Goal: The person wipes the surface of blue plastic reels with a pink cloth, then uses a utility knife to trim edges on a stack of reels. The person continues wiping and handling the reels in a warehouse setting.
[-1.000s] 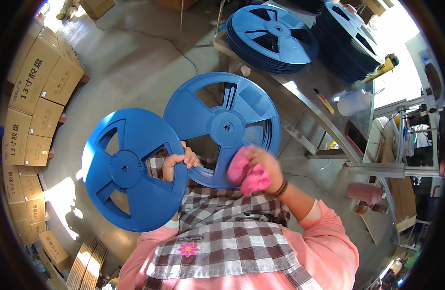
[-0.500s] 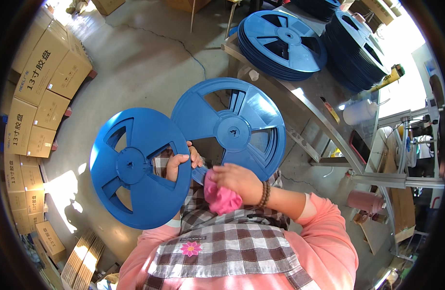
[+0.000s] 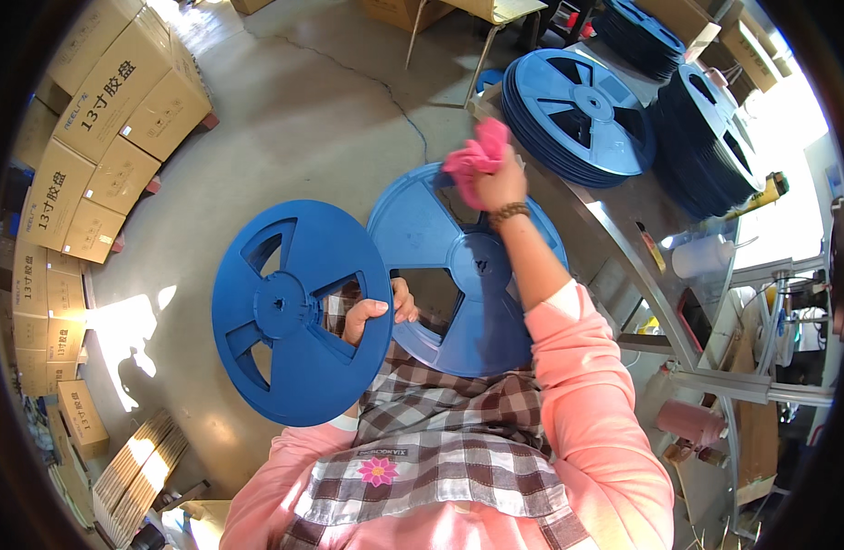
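My left hand (image 3: 364, 319) is closed on the rim of a blue plastic reel (image 3: 335, 371), its thumb on the front face and its fingers round the edge. This reel is tilted, with wedge-shaped openings around a round hub. Just to its right, a second blue reel (image 3: 481, 335) lies in front of my lap, partly overlapped by the first. My right hand (image 3: 504, 186) grips a crumpled pink cloth (image 3: 478, 163) over the far rim of that second reel. Whether the cloth touches the rim, I cannot tell.
Stacks of blue reels (image 3: 578, 115) and darker reels (image 3: 701, 137) stand on a metal-edged table (image 3: 614, 234) at the far right. A white bottle (image 3: 701, 257) and a phone (image 3: 693, 318) lie there too. Cardboard boxes (image 3: 96, 110) are piled at the left, with flattened cardboard (image 3: 142, 477) below.
My right hand has swung away from my lap, up and right to the second reel's far rim, still with the pink cloth. Both reels appear shifted right as the view moved.
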A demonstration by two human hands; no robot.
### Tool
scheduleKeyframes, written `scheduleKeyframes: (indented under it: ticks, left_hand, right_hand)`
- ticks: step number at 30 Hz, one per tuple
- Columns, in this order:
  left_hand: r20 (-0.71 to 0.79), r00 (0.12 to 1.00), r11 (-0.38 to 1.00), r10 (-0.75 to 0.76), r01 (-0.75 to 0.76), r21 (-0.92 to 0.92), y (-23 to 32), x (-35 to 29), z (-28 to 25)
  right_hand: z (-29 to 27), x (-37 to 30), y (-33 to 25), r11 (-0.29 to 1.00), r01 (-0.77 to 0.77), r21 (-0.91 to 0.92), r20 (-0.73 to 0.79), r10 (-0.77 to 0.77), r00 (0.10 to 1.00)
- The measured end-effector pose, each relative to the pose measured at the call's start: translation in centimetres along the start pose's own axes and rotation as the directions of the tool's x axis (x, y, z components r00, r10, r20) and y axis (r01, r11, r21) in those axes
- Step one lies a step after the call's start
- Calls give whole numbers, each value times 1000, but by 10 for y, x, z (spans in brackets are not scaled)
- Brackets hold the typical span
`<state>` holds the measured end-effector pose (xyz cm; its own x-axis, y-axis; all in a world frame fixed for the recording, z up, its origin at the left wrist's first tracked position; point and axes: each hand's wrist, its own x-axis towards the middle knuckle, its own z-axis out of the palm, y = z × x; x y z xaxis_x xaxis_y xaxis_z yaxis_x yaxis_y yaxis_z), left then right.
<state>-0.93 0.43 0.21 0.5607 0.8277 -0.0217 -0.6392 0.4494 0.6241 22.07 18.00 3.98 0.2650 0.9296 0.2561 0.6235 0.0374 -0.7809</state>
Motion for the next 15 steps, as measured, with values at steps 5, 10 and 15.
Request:
scheduleKeyframes:
  ticks: [5, 10, 15]
  left_hand:
    - [-9, 999, 999, 47, -47, -17, 1, -4, 8]
    - [-3, 999, 995, 50, -51, -82, -5, -10, -3]
    - [30, 997, 993, 72, -69, -97, -3, -4, 5]
  right_hand:
    - [37, -60, -56, 841, 442, 311, 345, -534, 772]
    - [-72, -113, 12, 773, 547, 322, 472, -632, 615]
    - [-102, -117, 51, 921, 283, 267, 283, -355, 891]
